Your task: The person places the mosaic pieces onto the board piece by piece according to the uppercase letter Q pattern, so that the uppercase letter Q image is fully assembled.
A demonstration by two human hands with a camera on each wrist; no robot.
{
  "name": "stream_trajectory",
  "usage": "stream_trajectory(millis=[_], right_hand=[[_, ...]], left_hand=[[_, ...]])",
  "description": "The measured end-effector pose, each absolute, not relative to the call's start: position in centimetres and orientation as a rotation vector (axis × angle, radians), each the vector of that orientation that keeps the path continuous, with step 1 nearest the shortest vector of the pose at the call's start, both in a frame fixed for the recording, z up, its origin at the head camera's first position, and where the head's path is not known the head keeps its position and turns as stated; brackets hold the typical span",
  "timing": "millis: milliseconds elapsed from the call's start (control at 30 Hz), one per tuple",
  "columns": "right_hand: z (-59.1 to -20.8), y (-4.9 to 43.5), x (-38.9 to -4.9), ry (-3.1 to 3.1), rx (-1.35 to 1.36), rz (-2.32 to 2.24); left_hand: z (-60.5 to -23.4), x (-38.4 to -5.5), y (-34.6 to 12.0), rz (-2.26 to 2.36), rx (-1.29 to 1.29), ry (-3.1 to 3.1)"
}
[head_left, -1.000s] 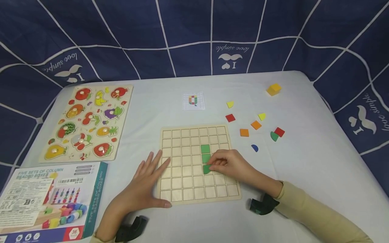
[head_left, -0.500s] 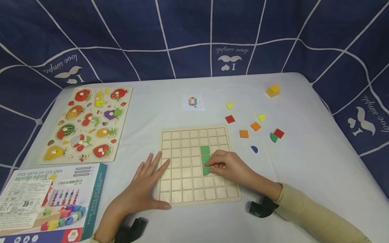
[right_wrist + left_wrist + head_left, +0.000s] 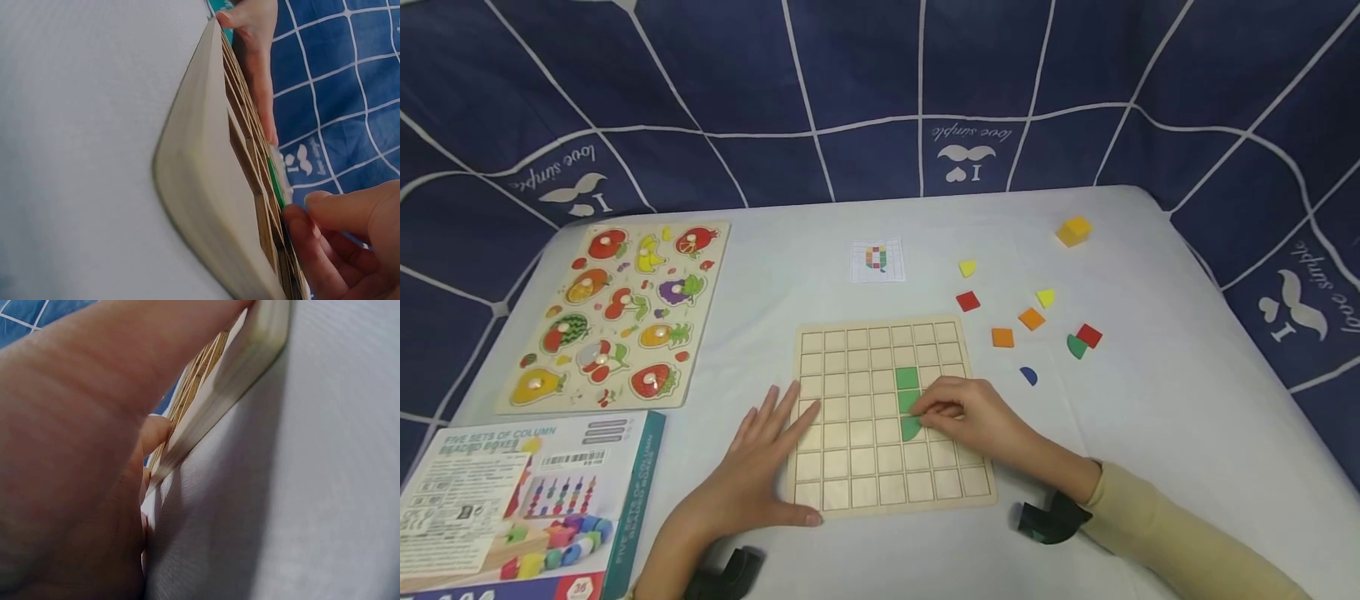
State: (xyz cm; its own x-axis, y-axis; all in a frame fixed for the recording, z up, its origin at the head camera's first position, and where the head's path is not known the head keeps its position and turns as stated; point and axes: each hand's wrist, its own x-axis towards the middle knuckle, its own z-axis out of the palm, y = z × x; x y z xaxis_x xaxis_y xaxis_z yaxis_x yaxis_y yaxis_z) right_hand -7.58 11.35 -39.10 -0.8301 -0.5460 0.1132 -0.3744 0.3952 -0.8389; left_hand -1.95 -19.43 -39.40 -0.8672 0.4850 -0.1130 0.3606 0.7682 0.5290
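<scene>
A wooden grid board (image 3: pixel 850 458) lies on the white cloth. In one column sit two green square tiles, the upper square tile (image 3: pixel 907 378) fully visible and the lower square tile (image 3: pixel 907 401) partly behind fingers. Just below them is a green quarter-circle tile (image 3: pixel 911 429). My right hand (image 3: pixel 973 412) pinches at its right side with thumb and forefinger, the other fingers curled; in the right wrist view a green tile edge (image 3: pixel 276 181) shows beside the fingertips. My left hand (image 3: pixel 760 467) rests with fingers spread along the board's left edge, thumb near its lower corner.
Several loose tiles lie right of the board, including an orange square (image 3: pixel 1002 337), a red square (image 3: pixel 967 301) and a blue half-circle (image 3: pixel 1028 376). Behind the board is a pattern card (image 3: pixel 877 260). A fruit puzzle (image 3: pixel 617 317), a box (image 3: pixel 535 500) and yellow blocks (image 3: pixel 1074 231) stand farther out.
The head view has tilted a little, so everything sits slightly lower. My right fingertips have shifted slightly and more of the quarter-circle tile shows. The left hand stays in place.
</scene>
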Motion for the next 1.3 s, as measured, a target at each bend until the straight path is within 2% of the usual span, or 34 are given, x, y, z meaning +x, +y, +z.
stream_trajectory(millis=[333,500,733,1300], right_hand=[[-38.3,13.4,-9.4,2.454,-0.753,-1.533],[-38.0,16.8,-12.0,2.518,-0.553,-1.647],[-39.1,20.6,-14.2,2.753,-0.282,-1.486],[-40.5,20.9,-14.3,3.014,-0.426,-1.147]], left_hand=[[-39.4,-1.7,-19.6,0.731,0.643,2.728],[-39.4,-1.8,-19.7,0.743,0.648,2.733],[-39.5,-1.9,-19.7,0.74,0.653,2.736],[-39.7,-1.7,-19.6,0.722,0.683,2.752]])
